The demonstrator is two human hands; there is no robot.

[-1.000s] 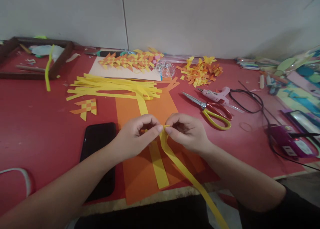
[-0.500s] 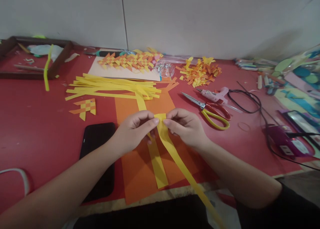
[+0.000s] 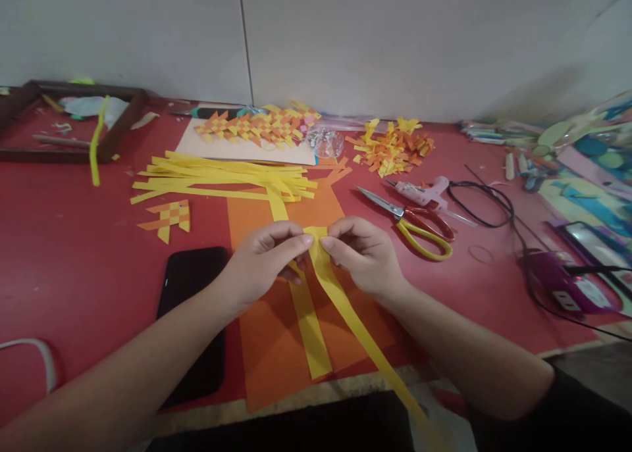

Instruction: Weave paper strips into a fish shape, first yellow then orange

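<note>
Between both hands, one end of a long yellow paper strip (image 3: 348,315) is pinched. My left hand (image 3: 271,258) is closed on its left edge with thumb and fingers. My right hand (image 3: 366,254) grips the right edge the same way. From there the strip runs down to the right, past the table's front edge. Under the hands lie orange paper sheets (image 3: 269,353), with another yellow strip (image 3: 311,333) flat on top. Behind them is a pile of yellow paper strips (image 3: 212,175). A woven yellow-and-orange paper fish (image 3: 174,216) rests left of the hands.
Scissors (image 3: 415,225) and a pink glue gun (image 3: 427,192) lie to the right, near a black cable. A black phone (image 3: 192,314) is beside my left forearm. Paper scraps (image 3: 392,146), woven fish (image 3: 257,124) and a brown frame (image 3: 113,126) line the back.
The view has tilted slightly, so the table appears a little lower. Both hands keep their pinch on the yellow strip with hardly any movement.
</note>
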